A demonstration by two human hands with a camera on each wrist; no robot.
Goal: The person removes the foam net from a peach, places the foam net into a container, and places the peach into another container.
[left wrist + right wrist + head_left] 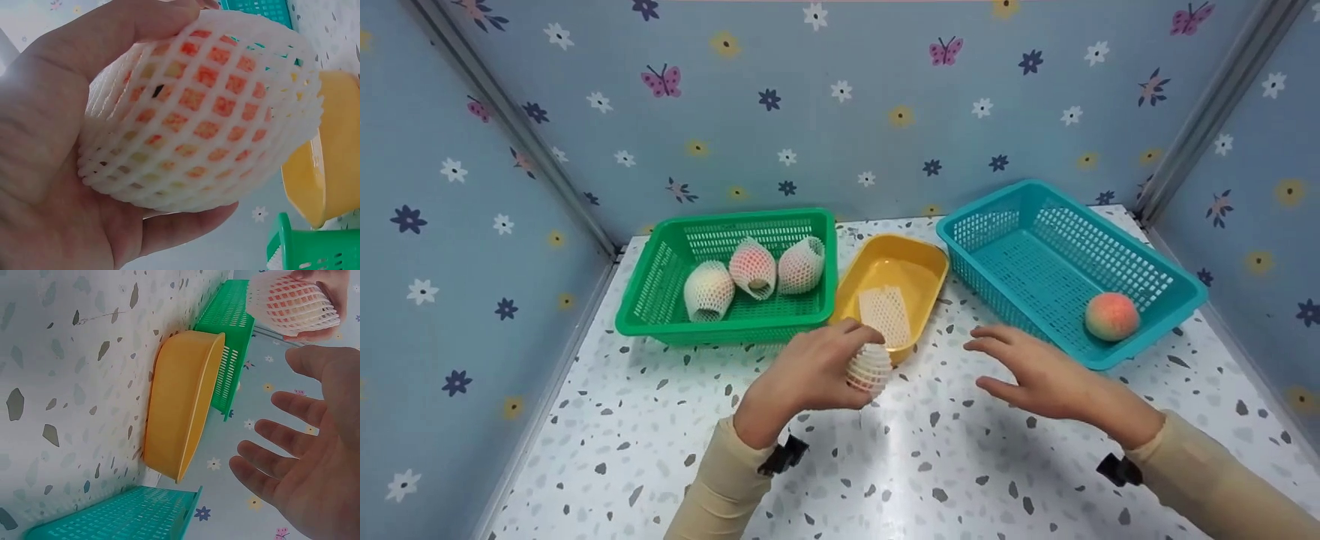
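My left hand [808, 373] grips a peach in a white foam net [870, 369] above the speckled table, in front of the yellow tray [913, 264]. Close up in the left wrist view, red and yellowish skin shows through the mesh of the netted peach [205, 115], with thumb and fingers around it. Apart from it, to the right, my right hand [1046, 375] hovers with fingers spread and nothing in them; the right wrist view shows its bare palm. A flattened foam net [886, 315] lies inside the tray.
At the left stands a green basket [720, 328] with three peaches in foam nets [753, 266]. A teal basket [1012, 262] sits at an angle on the right, holding one bare peach [1112, 316] in its near corner. Patterned walls [840, 135] enclose the table.
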